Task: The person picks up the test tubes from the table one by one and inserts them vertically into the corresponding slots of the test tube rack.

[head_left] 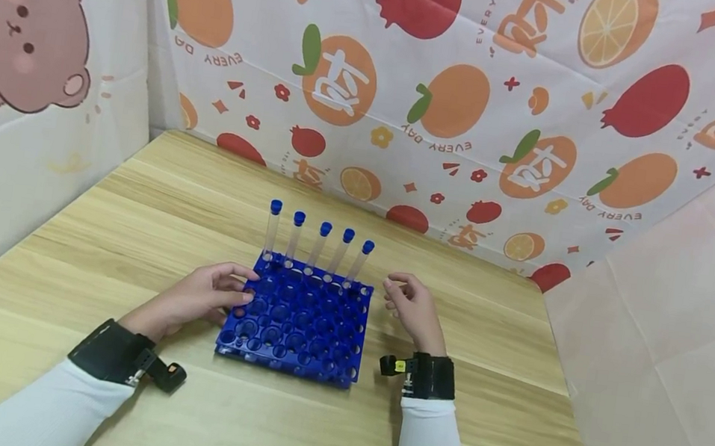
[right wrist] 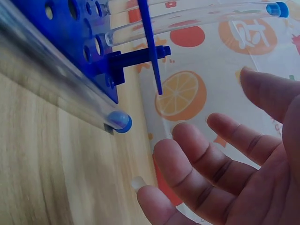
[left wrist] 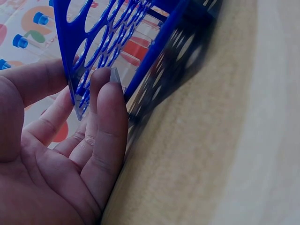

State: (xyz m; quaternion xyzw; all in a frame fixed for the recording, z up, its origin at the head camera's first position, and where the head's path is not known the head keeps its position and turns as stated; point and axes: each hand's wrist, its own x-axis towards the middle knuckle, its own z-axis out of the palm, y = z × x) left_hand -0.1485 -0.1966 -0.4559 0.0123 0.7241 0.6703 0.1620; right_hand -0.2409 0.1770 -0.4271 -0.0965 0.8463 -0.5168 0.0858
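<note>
A blue test tube rack (head_left: 303, 329) full of round holes sits on the wooden table. Several clear test tubes (head_left: 318, 248) with blue caps stand in its far row, leaning slightly. My left hand (head_left: 198, 298) grips the rack's left side; in the left wrist view, the fingers lie around the edge of a perforated plate (left wrist: 64, 28). Off the rack's far right corner, my right hand (head_left: 415, 312) hovers with fingers loosely bent and holding nothing. In the right wrist view, a clear tube with a blue rounded end (right wrist: 121, 122) runs along the rack's lower edge.
The pale wooden table (head_left: 87, 270) meets a fruit-print cloth (head_left: 402, 93) at the back. Cloth walls rise at the left (head_left: 7, 154) and right (head_left: 677, 318). A camera (head_left: 166, 376) is strapped to the left wrist, another (head_left: 389, 365) to the right.
</note>
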